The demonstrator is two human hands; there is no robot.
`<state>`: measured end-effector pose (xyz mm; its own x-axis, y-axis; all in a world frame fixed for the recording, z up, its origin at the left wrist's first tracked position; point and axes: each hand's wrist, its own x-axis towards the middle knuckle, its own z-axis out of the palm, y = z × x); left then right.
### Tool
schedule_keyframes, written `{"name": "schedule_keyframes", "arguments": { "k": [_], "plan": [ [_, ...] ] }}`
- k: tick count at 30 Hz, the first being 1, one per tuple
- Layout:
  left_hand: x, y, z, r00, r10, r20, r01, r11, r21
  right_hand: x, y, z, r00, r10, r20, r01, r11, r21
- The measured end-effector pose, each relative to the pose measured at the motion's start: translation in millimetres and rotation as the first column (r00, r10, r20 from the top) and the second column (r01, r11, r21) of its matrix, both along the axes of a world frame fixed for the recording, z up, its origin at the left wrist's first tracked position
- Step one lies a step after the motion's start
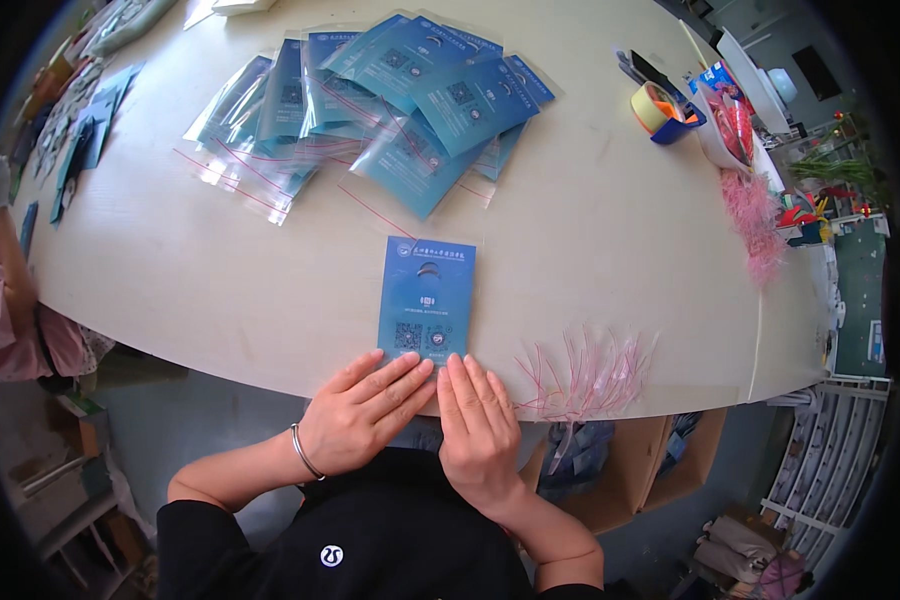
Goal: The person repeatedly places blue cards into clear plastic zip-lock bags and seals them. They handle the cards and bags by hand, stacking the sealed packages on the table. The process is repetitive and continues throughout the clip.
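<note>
tabletop edge [220, 362] near fingers [385, 378] on card [428, 303]

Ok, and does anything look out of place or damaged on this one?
Mostly the clear strips with red lines at the near edge of the table, beside the right hand: they splay untidily and one seems to dangle over. The pile of sleeved blue cards is skewed, overlapping at different angles. No damage is apparent.

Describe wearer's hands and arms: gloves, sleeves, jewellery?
No gloves. Left hand: thin silver-coloured bangle at the wrist. Right hand: nothing visible worn on the wrist. Short black sleeves on both arms, forearms uncovered. Black shirt has a small round white mark on it.
</note>
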<state>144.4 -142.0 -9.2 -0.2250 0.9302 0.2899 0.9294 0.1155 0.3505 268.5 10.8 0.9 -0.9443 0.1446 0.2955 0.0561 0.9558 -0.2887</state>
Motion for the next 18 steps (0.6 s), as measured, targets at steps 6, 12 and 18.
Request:
{"name": "schedule_keyframes", "arguments": {
  "k": [6,12,18],
  "plan": [
    [-60.1,27.4,29.9,0.980,-0.022,-0.197,0.000,0.994,-0.110,7.6,71.0,8.5,0.992,-0.101,0.076,0.090,0.986,0.137],
    [-184.3,120.7,22.6,0.811,0.135,-0.570,-0.150,0.988,0.021,-10.7,153.9,15.7,0.916,-0.366,0.164,0.354,0.930,0.096],
    [-164.7,110.5,25.0,0.751,0.157,-0.641,-0.093,0.987,0.133,-10.7,108.0,32.8,0.949,-0.310,-0.055,0.315,0.943,0.112]
  ]
}}
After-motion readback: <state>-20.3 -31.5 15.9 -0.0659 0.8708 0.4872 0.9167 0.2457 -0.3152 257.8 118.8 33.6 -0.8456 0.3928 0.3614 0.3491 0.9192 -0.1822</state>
